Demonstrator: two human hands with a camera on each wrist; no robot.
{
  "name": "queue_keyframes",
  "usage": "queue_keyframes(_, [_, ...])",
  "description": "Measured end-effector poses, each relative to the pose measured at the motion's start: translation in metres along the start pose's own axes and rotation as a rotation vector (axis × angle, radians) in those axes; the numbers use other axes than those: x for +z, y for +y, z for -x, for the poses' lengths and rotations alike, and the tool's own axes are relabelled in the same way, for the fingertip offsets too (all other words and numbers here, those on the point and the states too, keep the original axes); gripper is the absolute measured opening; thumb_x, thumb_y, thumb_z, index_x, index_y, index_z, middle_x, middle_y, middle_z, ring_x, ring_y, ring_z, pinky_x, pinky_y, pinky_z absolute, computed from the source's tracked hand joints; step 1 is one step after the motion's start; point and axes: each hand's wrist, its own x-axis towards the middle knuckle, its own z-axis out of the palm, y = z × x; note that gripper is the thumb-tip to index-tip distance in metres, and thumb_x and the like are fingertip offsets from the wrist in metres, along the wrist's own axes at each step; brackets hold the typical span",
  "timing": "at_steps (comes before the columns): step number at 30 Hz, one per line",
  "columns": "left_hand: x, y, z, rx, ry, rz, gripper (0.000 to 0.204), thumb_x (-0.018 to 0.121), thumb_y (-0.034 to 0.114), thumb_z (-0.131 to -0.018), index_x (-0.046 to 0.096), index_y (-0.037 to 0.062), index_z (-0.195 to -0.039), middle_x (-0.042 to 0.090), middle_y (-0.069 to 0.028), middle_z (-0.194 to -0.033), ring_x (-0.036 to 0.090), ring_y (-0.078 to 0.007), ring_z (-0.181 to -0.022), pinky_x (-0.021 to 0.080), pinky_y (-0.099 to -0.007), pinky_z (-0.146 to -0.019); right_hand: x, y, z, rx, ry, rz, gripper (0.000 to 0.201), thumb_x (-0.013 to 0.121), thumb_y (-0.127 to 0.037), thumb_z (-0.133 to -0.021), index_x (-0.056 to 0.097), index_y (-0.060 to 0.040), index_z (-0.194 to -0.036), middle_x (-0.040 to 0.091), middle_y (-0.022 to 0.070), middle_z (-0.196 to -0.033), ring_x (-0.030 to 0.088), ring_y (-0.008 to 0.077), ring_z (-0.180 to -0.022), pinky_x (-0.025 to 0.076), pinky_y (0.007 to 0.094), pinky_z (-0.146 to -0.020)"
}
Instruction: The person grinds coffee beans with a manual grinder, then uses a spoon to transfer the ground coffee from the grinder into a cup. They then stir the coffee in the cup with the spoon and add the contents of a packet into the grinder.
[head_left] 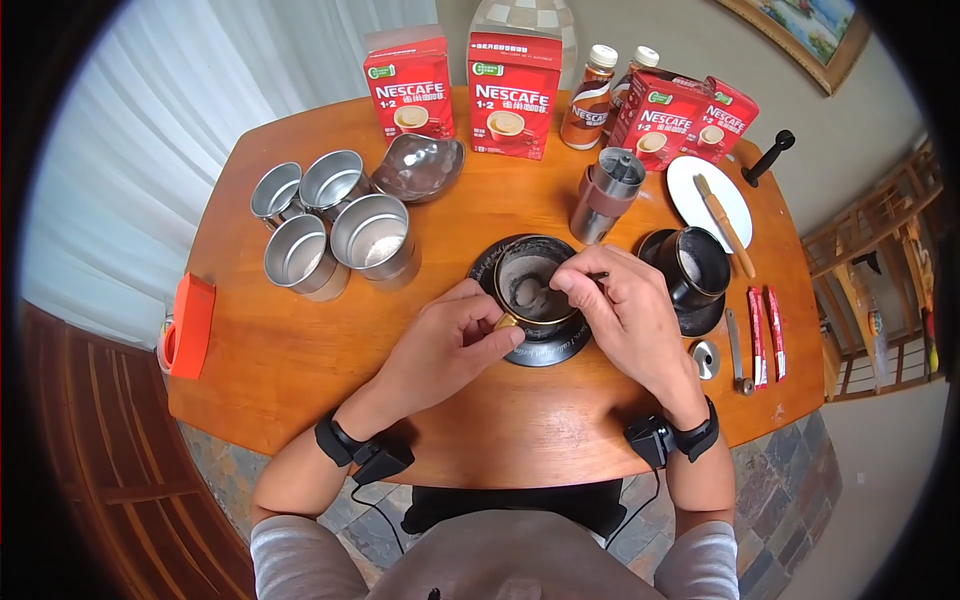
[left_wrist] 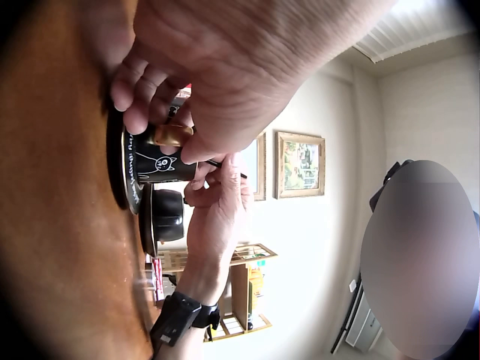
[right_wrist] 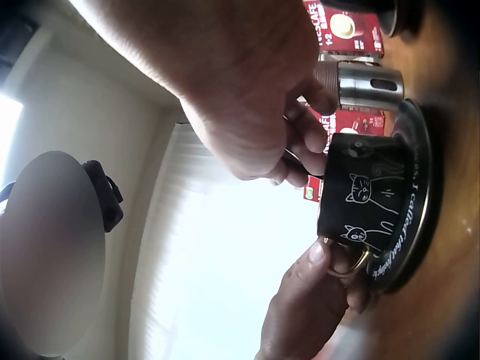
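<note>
Includes, at upper left of the head view, four metal cups (head_left: 392, 268) beside a glossy brown bowl (head_left: 420, 168); at top centre, two red NESCAFE boxes (head_left: 514, 97); at upper right, a white plate (head_left: 690, 203) bearing a wooden brush (head_left: 725, 225).

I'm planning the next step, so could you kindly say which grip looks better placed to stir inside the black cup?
Probably the right grip: it pinches a thin dark handle at the opening of the black cup, while the left grip holds the cup's gold handle.

Grey sleeves (head_left: 305, 556) and black wrist cameras (head_left: 386, 461) (with thin cables (head_left: 657, 486)) are worn.
</note>
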Motion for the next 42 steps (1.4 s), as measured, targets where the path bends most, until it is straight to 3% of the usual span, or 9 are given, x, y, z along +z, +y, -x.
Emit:
queue_keyframes(1, [-0.0001,0.0001,0.0000,0.005,-0.002,0.001,0.025,0.079,0.018,-0.096,0.063,-0.0003,-0.088,0.051,-0.0028,-0.087,0.049,-0.0108,-0.068,0.041,-0.0300,-0.060,-0.0003,-0.0007,0.0001,0.012,-0.004,-0.004,0.013,0.071,-0.014,-0.099,0.071,-0.0012,-0.098,0.071,0.0162,-0.086,0.069,0.0375,-0.082,0.055,0.0432,-0.072])
queue_keyframes(4, [-0.0044,0.0003,0.0020,-0.029,-0.073,-0.048,0.013,0.073,0.010,-0.101,0.068,-0.0003,-0.107,0.048,0.0031,-0.099,0.045,-0.0035,-0.078,0.039,-0.0229,-0.066,0.0011,-0.0002,0.0005,0.009,-0.003,-0.002,0.013,0.071,-0.014,-0.099,0.071,-0.0012,-0.097,0.071,0.0167,-0.086,0.069,0.0379,-0.081,0.055,0.0433,-0.072])
queue_keyframes(22, [-0.0046,-0.0023,0.0017,-0.010,-0.075,-0.061,0.015,0.073,0.012,-0.101,0.068,-0.0004,-0.109,0.048,0.0028,-0.099,0.045,-0.0037,-0.077,0.039,-0.0234,-0.065,0.0059,-0.0021,0.0014,-0.014,0.008,-0.006,0.013,0.071,-0.013,-0.098,0.069,-0.0002,-0.097,0.069,0.0170,-0.086,0.067,0.0383,-0.080,0.053,0.0437,-0.072])
queue_keyframes(28, [-0.0038,-0.0029,0.0017,-0.006,-0.065,-0.074,0.015,0.073,0.012,-0.101,0.068,-0.0003,-0.107,0.048,0.0030,-0.097,0.045,-0.0038,-0.076,0.039,-0.0239,-0.064,0.0043,-0.0063,0.0018,0.082,-0.009,-0.018,0.013,0.070,-0.013,-0.100,0.069,-0.0001,-0.097,0.069,0.0171,-0.086,0.067,0.0380,-0.082,0.053,0.0434,-0.073])
queue_keyframes(42, [-0.0038,0.0015,0.0019,-0.026,-0.059,-0.064,0.015,0.074,0.012,-0.101,0.065,0.0005,-0.099,0.048,0.0031,-0.096,0.045,-0.0042,-0.077,0.039,-0.0241,-0.065,0.0030,-0.0004,0.0011,-0.020,-0.025,0.003,0.014,0.070,-0.014,-0.099,0.069,-0.0006,-0.095,0.067,0.0154,-0.085,0.067,0.0366,-0.082,0.053,0.0429,-0.074])
